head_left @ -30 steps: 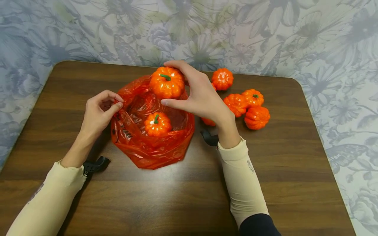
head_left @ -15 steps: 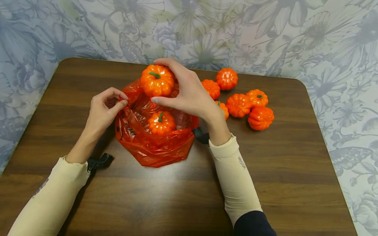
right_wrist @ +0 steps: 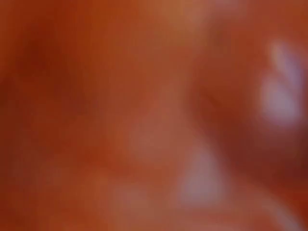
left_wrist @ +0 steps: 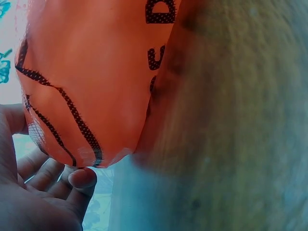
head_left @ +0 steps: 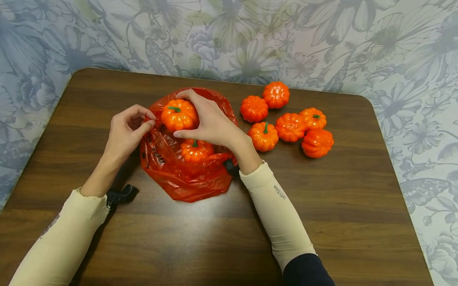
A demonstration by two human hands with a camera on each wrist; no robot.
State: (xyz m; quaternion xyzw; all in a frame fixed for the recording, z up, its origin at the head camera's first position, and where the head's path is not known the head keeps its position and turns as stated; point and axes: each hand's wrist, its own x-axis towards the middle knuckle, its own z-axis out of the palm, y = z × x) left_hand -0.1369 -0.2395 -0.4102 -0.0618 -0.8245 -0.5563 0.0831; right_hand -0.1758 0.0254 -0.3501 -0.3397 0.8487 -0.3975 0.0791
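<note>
A red plastic bag (head_left: 186, 182) with black print lies spread on the table, its mouth facing up. My left hand (head_left: 125, 129) pinches the bag's left rim between thumb and fingers; the left wrist view shows the printed bag wall (left_wrist: 91, 86) hanging from those fingertips (left_wrist: 83, 178). Inside the bag's mouth, my right hand (head_left: 212, 121) grips a small orange pumpkin (head_left: 179, 115) with a green stem, thumb in front and fingers behind. Another orange pumpkin (head_left: 196, 151) sits in the bag just below it. The right wrist view is only a red-orange blur.
Several more orange pumpkins stand in a loose group right of the bag, the nearest being a pumpkin (head_left: 263, 137) with an upright green stem. The brown wooden table (head_left: 343, 222) ends at a floral-patterned wall (head_left: 272, 43) at the back.
My right hand has moved left and down with its pumpkin, from above the bag into its mouth. The left hand keeps its pinch on the rim. The view has shifted slightly.
</note>
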